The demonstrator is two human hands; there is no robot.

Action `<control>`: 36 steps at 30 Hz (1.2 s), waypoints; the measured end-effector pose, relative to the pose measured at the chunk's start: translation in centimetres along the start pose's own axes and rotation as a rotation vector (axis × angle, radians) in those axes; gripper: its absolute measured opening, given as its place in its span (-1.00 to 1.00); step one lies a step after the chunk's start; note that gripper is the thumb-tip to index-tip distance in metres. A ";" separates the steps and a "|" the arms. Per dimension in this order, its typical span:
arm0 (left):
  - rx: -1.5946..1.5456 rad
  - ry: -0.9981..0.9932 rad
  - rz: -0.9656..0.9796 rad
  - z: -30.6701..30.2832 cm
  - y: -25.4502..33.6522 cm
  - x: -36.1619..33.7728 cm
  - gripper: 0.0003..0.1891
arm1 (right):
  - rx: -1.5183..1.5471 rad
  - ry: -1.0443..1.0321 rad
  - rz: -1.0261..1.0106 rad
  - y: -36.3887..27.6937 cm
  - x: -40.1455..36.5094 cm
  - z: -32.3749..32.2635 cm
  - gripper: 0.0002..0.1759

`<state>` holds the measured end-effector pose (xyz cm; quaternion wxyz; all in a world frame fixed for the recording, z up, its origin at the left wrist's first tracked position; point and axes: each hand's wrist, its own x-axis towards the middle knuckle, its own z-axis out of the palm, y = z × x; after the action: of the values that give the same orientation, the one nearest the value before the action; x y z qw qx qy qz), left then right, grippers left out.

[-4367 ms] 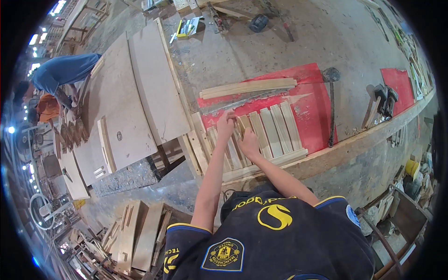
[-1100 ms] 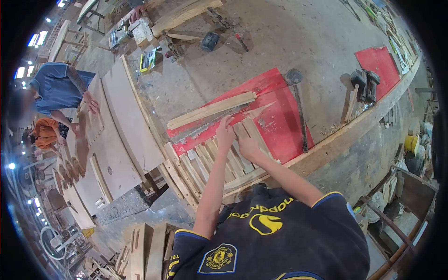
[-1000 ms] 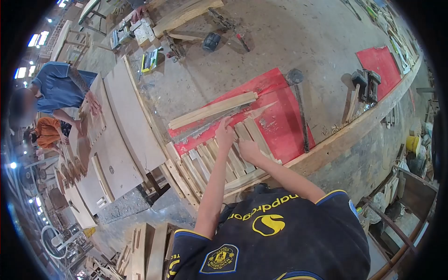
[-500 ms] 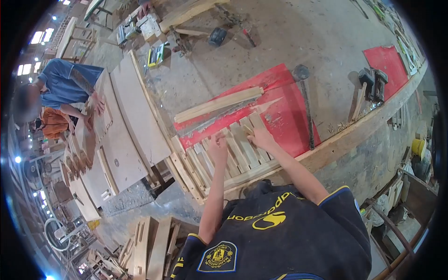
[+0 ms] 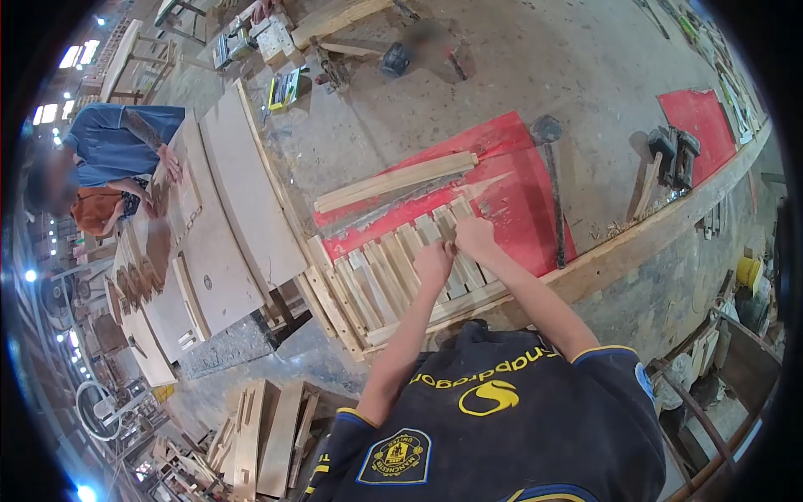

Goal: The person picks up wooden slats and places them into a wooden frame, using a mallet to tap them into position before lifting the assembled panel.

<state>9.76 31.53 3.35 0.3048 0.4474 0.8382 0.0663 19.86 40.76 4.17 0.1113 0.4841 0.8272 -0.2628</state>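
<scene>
My left hand (image 5: 433, 264) is closed, fingertips pinched, over the right part of a row of pale wooden slats (image 5: 386, 274). Right beside it, my right hand (image 5: 477, 238) is also closed, and the fingers of both nearly meet above a slat. Whatever they grip is too small or hidden to make out. The slats lie side by side, with a wooden rail (image 5: 389, 331) along their near ends. Under their far ends is a red sheet (image 5: 535, 192).
Beyond the slats lie long wooden strips (image 5: 401, 180). A hammer (image 5: 554, 201) rests on the red sheet's right side, and a metal clamp or vise (image 5: 673, 157) stands farther right. At left, a person in blue (image 5: 117, 142) leans over pale boards (image 5: 238, 184).
My left hand has moved right along the slats to meet the right hand. My right hand has shifted slightly and its fingers have closed in. At left, the other person's hands have moved a little.
</scene>
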 end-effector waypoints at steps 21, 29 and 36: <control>0.038 0.402 0.520 -11.7 -8.4 12.5 -0.47 | 0.226 0.134 0.307 0.4 -1.1 -2.0 -0.60; 0.101 0.261 0.646 -10.9 -11.1 13.8 -0.43 | -0.124 0.472 0.706 17.4 0.0 -3.7 -0.29; -0.059 0.436 0.411 -6.4 -13.9 6.9 -0.43 | 1.087 0.165 0.582 14.6 -3.1 -6.5 -0.83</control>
<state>-6.62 29.76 0.06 0.1108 0.5739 0.7733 0.2456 34.46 47.73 6.23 -0.1484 0.6958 0.4152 -0.5669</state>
